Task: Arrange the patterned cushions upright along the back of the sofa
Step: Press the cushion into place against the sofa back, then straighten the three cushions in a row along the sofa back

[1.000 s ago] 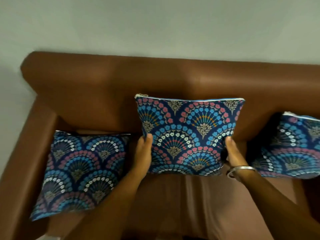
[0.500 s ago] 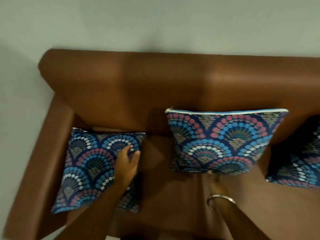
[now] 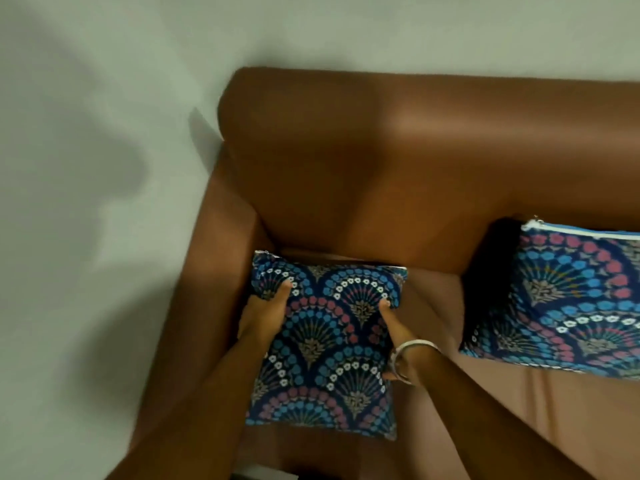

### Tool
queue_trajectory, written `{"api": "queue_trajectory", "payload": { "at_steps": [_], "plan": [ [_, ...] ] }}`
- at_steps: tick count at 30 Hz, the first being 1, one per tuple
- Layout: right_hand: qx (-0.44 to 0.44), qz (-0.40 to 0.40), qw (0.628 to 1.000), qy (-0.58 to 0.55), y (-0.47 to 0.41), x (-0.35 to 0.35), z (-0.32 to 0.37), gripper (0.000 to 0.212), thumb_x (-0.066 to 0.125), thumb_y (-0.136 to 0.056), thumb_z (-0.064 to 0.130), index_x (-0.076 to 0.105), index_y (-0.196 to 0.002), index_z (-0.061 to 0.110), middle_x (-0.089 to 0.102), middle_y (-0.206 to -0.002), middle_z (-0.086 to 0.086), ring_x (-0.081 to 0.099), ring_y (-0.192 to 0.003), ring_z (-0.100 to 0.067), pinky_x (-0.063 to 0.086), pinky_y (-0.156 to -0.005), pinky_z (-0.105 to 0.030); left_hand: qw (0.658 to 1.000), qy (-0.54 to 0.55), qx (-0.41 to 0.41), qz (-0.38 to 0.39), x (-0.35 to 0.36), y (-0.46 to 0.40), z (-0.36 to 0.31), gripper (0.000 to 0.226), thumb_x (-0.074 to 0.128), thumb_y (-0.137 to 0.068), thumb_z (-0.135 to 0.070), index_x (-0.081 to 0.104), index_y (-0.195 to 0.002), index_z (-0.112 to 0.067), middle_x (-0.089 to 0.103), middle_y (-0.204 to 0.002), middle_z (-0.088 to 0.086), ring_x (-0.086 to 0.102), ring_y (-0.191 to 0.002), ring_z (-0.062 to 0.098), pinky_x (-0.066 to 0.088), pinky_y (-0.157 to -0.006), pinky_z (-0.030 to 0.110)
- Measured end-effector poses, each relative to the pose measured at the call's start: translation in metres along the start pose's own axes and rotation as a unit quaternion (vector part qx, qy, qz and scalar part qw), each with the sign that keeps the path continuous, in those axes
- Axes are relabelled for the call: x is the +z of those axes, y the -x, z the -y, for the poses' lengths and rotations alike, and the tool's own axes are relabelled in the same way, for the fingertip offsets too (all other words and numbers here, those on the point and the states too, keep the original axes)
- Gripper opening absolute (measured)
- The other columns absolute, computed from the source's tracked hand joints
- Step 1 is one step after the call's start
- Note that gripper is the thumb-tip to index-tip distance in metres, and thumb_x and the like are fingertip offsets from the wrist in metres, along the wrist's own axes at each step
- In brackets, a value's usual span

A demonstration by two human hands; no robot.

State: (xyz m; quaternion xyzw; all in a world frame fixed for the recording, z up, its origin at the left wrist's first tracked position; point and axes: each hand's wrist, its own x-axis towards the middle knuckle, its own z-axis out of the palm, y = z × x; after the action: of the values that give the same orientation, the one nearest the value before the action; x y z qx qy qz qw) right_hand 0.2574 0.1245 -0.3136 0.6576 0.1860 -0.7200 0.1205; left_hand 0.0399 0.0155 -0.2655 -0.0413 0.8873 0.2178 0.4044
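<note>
A blue, pink and white fan-patterned cushion (image 3: 329, 348) lies on the seat in the left corner of the brown sofa (image 3: 398, 161). My left hand (image 3: 265, 315) grips its left edge, thumb pressed into the fabric. My right hand (image 3: 398, 334), with a silver bangle at the wrist, grips its right edge. A second cushion of the same pattern (image 3: 568, 299) stands upright against the sofa back at the right, cut off by the frame edge.
The sofa's left armrest (image 3: 197, 306) runs close beside the held cushion. A pale wall (image 3: 104, 168) is behind and to the left. Bare seat (image 3: 485, 410) lies between the two cushions.
My view has swung left. My right hand left the upright middle cushion and joined my left hand on the left cushion, which both hands now grip at its sides.
</note>
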Motion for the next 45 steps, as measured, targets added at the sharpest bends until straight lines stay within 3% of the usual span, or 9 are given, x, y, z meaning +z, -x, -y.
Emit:
{"api": "queue_trajectory", "payload": {
  "at_steps": [10, 15, 21, 24, 28, 33, 36, 41, 45],
  "plan": [
    [-0.436, -0.084, 0.896, -0.023, 0.084, 0.003, 0.033, 0.073, 0.052, -0.069, 0.085, 0.044, -0.132, 0.051, 0.051, -0.146, -0.004, 0.048, -0.135, -0.023, 0.038, -0.112, -0.054, 0.929, 0.191, 0.306, -0.081, -0.053, 0.039, -0.025, 0.063, 0.056, -0.084, -0.069, 0.045, -0.13, -0.027, 0.056, -0.133, 0.008, 0.058, -0.122, 0.029, 0.051, -0.097, 0.058],
    [-0.407, -0.067, 0.91, 0.03, 0.067, 0.009, 0.064, 0.063, 0.046, -0.097, 0.048, 0.03, -0.15, 0.019, 0.046, -0.148, -0.008, 0.043, -0.138, -0.029, 0.041, -0.108, -0.043, 0.94, 0.179, 0.274, -0.095, -0.06, 0.009, -0.082, 0.072, 0.052, -0.094, -0.052, 0.037, -0.145, -0.005, 0.053, -0.139, 0.01, 0.052, -0.13, 0.031, 0.036, -0.088, 0.01],
    [-0.376, -0.063, 0.922, 0.07, 0.041, -0.008, 0.038, 0.092, 0.054, -0.053, 0.092, 0.043, -0.129, 0.041, 0.057, -0.123, 0.022, 0.056, -0.112, 0.001, 0.046, -0.097, -0.037, 0.937, 0.232, 0.26, -0.035, -0.049, -0.032, -0.098, 0.048, 0.043, -0.102, -0.042, 0.05, -0.138, -0.011, 0.065, -0.113, -0.006, 0.067, -0.109, 0.013, 0.053, -0.075, 0.016],
    [-0.36, -0.055, 0.929, 0.061, 0.023, 0.012, 0.043, 0.083, 0.05, -0.058, 0.091, 0.054, -0.118, 0.033, 0.067, -0.116, -0.002, 0.063, -0.11, -0.026, 0.051, -0.098, -0.051, 0.932, 0.229, 0.275, -0.06, -0.053, -0.037, -0.104, 0.041, 0.043, -0.103, -0.038, 0.056, -0.129, -0.01, 0.066, -0.102, -0.012, 0.066, -0.083, -0.009, 0.055, -0.073, 0.013],
    [-0.337, -0.031, 0.941, 0.027, 0.011, 0.043, 0.05, 0.091, 0.049, -0.056, 0.091, 0.052, -0.122, 0.028, 0.066, -0.12, -0.013, 0.063, -0.105, -0.03, 0.05, -0.099, -0.052, 0.917, 0.198, 0.32, -0.131, -0.057, -0.034, -0.105, 0.04, 0.04, -0.105, -0.028, 0.054, -0.13, 0.0, 0.064, -0.112, 0.005, 0.061, -0.094, 0.013, 0.041, -0.064, -0.003],
    [-0.364, -0.037, 0.93, 0.02, 0.038, 0.014, 0.048, 0.097, 0.065, -0.063, 0.077, 0.041, -0.139, 0.022, 0.062, -0.126, -0.001, 0.061, -0.113, -0.019, 0.054, -0.093, -0.036, 0.923, 0.23, 0.297, -0.087, -0.06, -0.026, -0.094, 0.042, 0.038, -0.104, -0.04, 0.049, -0.134, -0.013, 0.064, -0.125, 0.009, 0.064, -0.111, 0.023, 0.055, -0.094, 0.028],
    [-0.396, -0.065, 0.914, 0.054, 0.062, -0.027, 0.034, 0.052, 0.061, -0.094, 0.023, 0.042, -0.141, 0.012, 0.055, -0.129, 0.003, 0.054, -0.118, -0.012, 0.047, -0.087, -0.013, 0.928, 0.238, 0.264, -0.108, -0.055, 0.0, -0.083, 0.049, 0.034, -0.106, -0.034, 0.038, -0.143, -0.001, 0.056, -0.126, 0.009, 0.057, -0.107, 0.019, 0.049, -0.071, 0.004],
    [-0.381, -0.14, 0.907, 0.11, 0.112, -0.133, -0.028, 0.064, 0.067, -0.088, 0.03, 0.042, -0.143, 0.009, 0.055, -0.133, -0.01, 0.054, -0.119, -0.019, 0.043, -0.095, -0.03, 0.962, 0.184, 0.165, -0.116, 0.005, 0.053, 0.0, 0.073, 0.046, -0.095, -0.059, 0.042, -0.142, -0.004, 0.057, -0.137, 0.021, 0.058, -0.121, 0.037, 0.05, -0.097, 0.047],
    [-0.34, -0.225, 0.911, 0.056, 0.151, -0.265, -0.071, 0.051, 0.061, -0.091, 0.007, 0.043, -0.14, 0.007, 0.054, -0.136, -0.022, 0.056, -0.11, -0.021, 0.043, -0.096, -0.036, 0.991, 0.054, 0.064, 0.109, 0.124, 0.129, 0.028, 0.06, 0.054, -0.091, -0.056, 0.061, -0.123, -0.006, 0.061, -0.128, 0.016, 0.06, -0.115, 0.033, 0.045, -0.091, 0.039]
  ]
}}
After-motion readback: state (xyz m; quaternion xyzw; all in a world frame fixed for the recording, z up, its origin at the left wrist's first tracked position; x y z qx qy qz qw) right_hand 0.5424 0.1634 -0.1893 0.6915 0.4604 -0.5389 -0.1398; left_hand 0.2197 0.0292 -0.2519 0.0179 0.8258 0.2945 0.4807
